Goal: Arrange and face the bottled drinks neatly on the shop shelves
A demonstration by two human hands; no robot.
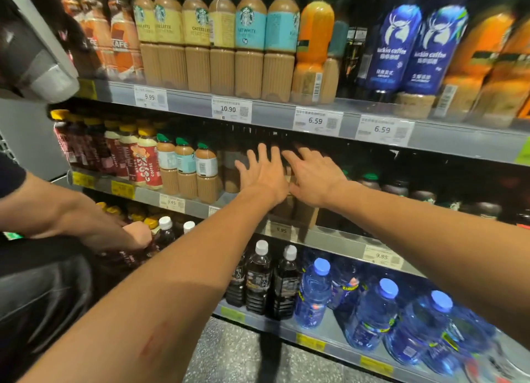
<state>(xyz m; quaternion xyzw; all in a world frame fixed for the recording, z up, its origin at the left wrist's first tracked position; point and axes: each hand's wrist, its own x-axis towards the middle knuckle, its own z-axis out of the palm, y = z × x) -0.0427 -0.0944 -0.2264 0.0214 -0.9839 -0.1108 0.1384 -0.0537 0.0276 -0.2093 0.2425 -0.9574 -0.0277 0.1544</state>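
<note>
Fingers spread, my left hand (262,172) and right hand (311,176) reach side by side into the middle shelf (200,207), holding nothing, in front of the coffee bottles (286,205) set back from its front edge. Green-capped bottles (186,167) stand just left of them at the edge. Another person's hand (137,235) grips a bottle on the shelf below.

The shelf edges (272,116) are showing as smooth, matt grey metal, carrying white paper price tags (231,109). The coffee bottles (249,50) are presenting glossy plastic with ribbed lower walls and printed film labels. The water bottles (314,293) are appearing as clear, blue-tinted, shiny plastic with matt blue caps. The floor (229,351) is showing speckled, stone-like grey.
</note>
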